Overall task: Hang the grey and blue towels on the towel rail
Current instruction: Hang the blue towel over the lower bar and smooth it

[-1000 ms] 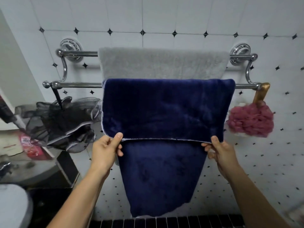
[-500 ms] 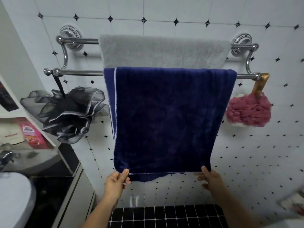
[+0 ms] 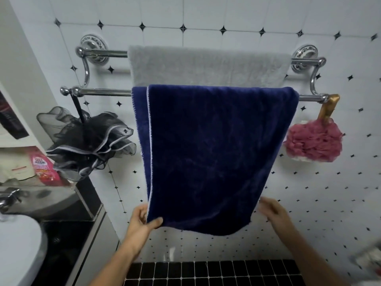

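White tiled wall [image 3: 226, 13]; towel rail [image 3: 103, 92] bearing grey towel [image 3: 206, 67] behind blue towel [image 3: 212, 153]. Left hand [image 3: 142, 220] pinching its seven-o'clock corner; right hand [image 3: 272, 211], five o'clock, blurred, grip unclear.

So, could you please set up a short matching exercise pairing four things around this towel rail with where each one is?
Things:
1. grey towel
2. blue towel
3. black bath pouf
4. pink bath pouf

Places:
A. hanging from the right end of the front bar
B. draped over the back bar
C. hanging from the left end of the front bar
D. draped over the front bar, lower corners at the hands

Pairs: 1-B, 2-D, 3-C, 4-A
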`<state>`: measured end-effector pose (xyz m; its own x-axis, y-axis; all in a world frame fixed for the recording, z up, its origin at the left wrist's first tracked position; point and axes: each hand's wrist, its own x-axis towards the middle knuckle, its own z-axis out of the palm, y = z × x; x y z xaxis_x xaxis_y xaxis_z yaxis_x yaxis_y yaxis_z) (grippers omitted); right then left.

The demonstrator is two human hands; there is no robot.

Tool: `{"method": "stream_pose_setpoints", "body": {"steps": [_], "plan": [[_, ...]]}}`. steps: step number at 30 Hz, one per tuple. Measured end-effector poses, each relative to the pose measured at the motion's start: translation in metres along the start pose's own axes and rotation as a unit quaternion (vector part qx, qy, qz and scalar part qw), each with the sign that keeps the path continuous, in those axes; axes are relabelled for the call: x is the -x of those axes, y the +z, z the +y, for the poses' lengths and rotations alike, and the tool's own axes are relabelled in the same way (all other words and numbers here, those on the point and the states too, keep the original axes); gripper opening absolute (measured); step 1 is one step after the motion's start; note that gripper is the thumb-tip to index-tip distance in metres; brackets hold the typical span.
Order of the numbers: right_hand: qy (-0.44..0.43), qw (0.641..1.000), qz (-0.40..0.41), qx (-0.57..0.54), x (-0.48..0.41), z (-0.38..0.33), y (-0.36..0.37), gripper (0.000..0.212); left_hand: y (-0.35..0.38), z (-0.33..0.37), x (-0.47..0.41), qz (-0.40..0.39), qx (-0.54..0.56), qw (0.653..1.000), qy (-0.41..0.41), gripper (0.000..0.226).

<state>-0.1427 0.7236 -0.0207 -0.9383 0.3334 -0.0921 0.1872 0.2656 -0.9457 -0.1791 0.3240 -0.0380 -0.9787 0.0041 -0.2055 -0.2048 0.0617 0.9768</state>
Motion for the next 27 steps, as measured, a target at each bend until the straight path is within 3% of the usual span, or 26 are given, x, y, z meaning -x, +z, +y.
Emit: {"method": "stream_pose_setpoints", "body": {"steps": [3, 8, 13, 15, 18, 21, 24, 27], "plan": [[-0.11, 0.993, 0.028, -0.043, -0.021, -0.076, -0.01, 0.029, -0.001, 0.059, -0.013, 0.005, 0.016, 0.995, 0.096, 0.055], [-0.2, 0.969, 0.108, -0.098, -0.046, -0.17, -0.018, 0.014, 0.013, 0.159, -0.024, 0.138, -0.017, 0.952, 0.274, 0.041], [-0.159, 0.957, 0.149, -0.19, -0.045, -0.233, -0.028, 0.022, 0.026, 0.245, -0.022, 0.242, -0.048, 0.908, 0.337, 0.025], [-0.135, 0.957, 0.122, -0.227, -0.044, -0.245, -0.035, 0.02, 0.028, 0.267, -0.021, 0.278, -0.04, 0.902, 0.328, 0.025], [-0.062, 0.953, 0.049, -0.292, -0.044, -0.258, -0.049, 0.029, 0.029, 0.285, -0.024, 0.288, -0.011, 0.921, 0.261, 0.037], [-0.009, 0.953, -0.027, -0.302, -0.039, -0.271, -0.062, 0.022, 0.03, 0.299, -0.024, 0.265, 0.027, 0.942, 0.206, 0.027], [0.001, 0.95, -0.061, -0.305, -0.036, -0.275, -0.068, 0.017, 0.028, 0.311, -0.026, 0.238, 0.027, 0.958, 0.158, 0.025], [-0.021, 0.948, -0.061, -0.311, -0.036, -0.279, -0.07, 0.011, 0.019, 0.32, -0.022, 0.242, -0.003, 0.956, 0.163, 0.025]]}}
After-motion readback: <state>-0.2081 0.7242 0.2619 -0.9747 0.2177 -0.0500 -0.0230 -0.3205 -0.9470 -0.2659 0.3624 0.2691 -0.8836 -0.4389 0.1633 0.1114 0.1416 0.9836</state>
